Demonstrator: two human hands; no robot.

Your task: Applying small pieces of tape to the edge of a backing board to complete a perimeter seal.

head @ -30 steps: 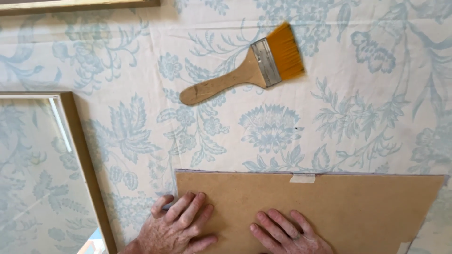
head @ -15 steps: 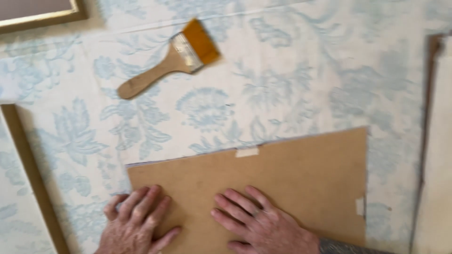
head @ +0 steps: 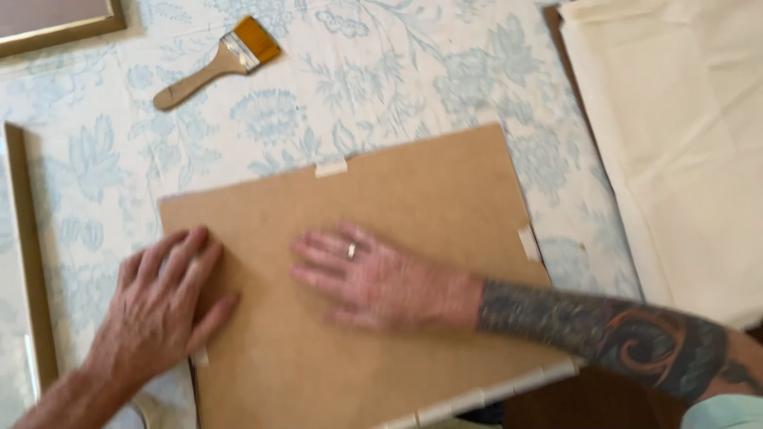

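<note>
Hands — left hand [head: 163,306], right hand [head: 373,278] — spread flat, pressing brown backing board [head: 413,199].

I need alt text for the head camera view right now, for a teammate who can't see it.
Both hands press flat on a brown backing board with pale tape tabs at its edges: the left hand at its left edge, the right hand near its middle. The board lies on a blue floral cloth, with a wooden-handled paintbrush beyond it and a gold picture frame to the left.
</note>
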